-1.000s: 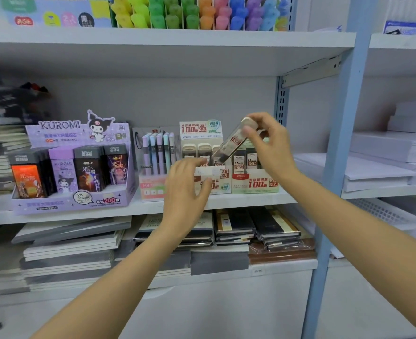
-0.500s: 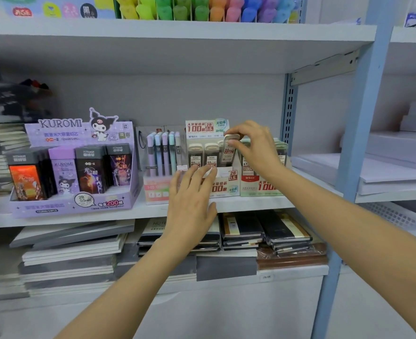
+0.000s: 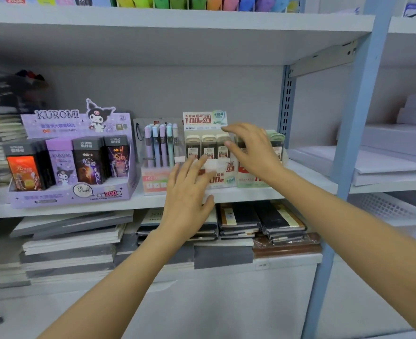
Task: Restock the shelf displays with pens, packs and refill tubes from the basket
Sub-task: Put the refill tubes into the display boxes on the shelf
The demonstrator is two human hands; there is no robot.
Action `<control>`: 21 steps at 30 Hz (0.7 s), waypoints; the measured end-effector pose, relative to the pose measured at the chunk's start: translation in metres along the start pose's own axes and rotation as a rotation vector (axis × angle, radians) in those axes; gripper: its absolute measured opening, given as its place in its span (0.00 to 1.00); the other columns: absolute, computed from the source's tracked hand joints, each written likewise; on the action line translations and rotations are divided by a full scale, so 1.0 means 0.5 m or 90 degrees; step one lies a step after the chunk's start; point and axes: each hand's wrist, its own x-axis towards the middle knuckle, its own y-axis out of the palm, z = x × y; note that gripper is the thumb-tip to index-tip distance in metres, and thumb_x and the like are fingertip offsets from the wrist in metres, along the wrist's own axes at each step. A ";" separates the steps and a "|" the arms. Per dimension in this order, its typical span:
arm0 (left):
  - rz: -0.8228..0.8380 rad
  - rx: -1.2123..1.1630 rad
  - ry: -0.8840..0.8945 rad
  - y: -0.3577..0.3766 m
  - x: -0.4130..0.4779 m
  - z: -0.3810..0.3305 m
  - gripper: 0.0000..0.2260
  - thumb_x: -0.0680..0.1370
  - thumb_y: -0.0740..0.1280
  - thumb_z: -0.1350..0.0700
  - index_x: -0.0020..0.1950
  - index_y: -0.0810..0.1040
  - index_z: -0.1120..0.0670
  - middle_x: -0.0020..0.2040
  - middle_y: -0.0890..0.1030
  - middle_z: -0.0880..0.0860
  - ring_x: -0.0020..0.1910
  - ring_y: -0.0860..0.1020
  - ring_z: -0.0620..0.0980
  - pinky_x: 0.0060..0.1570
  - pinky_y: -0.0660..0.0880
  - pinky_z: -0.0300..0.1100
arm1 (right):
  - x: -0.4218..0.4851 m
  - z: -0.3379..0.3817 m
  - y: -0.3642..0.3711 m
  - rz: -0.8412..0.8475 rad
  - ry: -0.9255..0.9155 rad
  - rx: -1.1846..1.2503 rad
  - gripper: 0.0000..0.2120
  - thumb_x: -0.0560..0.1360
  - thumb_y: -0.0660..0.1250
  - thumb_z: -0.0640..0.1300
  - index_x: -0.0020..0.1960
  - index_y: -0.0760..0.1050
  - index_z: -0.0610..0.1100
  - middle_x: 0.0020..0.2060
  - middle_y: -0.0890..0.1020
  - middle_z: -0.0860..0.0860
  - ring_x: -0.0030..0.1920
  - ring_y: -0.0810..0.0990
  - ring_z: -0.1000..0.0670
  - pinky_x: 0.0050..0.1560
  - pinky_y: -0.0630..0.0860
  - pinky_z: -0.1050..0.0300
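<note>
Currently: middle shelf carries the refill display box. Left hand, fingers straight, rests flat against the box front. Right hand is spread wide, holds nothing, and hovers at the refill tubes standing upright in the box. Judgement: keep the box braced and tap the caps level.

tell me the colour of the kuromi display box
The Kuromi display box is light purple, shown in the head view.
</note>
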 end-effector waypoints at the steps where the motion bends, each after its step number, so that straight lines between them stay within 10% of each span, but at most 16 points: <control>1: -0.018 -0.031 -0.008 0.000 -0.011 -0.005 0.18 0.76 0.68 0.56 0.66 0.75 0.53 0.76 0.63 0.54 0.77 0.56 0.55 0.75 0.49 0.54 | -0.027 0.009 -0.007 -0.030 -0.025 0.030 0.15 0.80 0.63 0.46 0.65 0.75 0.45 0.61 0.79 0.49 0.63 0.74 0.49 0.64 0.64 0.53; 5: -0.057 -0.115 -0.028 0.042 -0.104 -0.031 0.10 0.74 0.69 0.61 0.55 0.80 0.55 0.60 0.76 0.55 0.61 0.72 0.56 0.59 0.67 0.50 | -0.197 0.034 0.008 -0.031 -0.083 0.129 0.09 0.79 0.64 0.42 0.57 0.79 0.41 0.51 0.82 0.48 0.54 0.78 0.51 0.56 0.71 0.57; 9: 0.181 -0.256 -0.100 0.153 -0.282 -0.067 0.07 0.76 0.67 0.61 0.51 0.81 0.54 0.47 0.81 0.50 0.49 0.78 0.52 0.50 0.73 0.47 | -0.429 0.022 0.095 0.157 0.000 0.206 0.09 0.79 0.64 0.42 0.56 0.79 0.40 0.50 0.81 0.48 0.51 0.78 0.51 0.53 0.73 0.53; 14: 0.581 -0.327 -0.214 0.303 -0.539 -0.113 0.05 0.76 0.67 0.57 0.49 0.80 0.55 0.45 0.83 0.51 0.46 0.81 0.52 0.47 0.76 0.45 | -0.744 -0.027 0.227 0.463 0.175 0.218 0.15 0.80 0.63 0.44 0.65 0.75 0.41 0.64 0.76 0.44 0.65 0.73 0.45 0.67 0.64 0.55; 21: 0.719 -0.308 -0.390 0.455 -0.768 -0.128 0.10 0.76 0.69 0.55 0.57 0.81 0.52 0.53 0.84 0.50 0.50 0.81 0.49 0.48 0.75 0.40 | -1.037 -0.048 0.340 0.577 0.264 0.192 0.27 0.79 0.64 0.47 0.75 0.62 0.41 0.76 0.57 0.46 0.77 0.52 0.50 0.77 0.53 0.55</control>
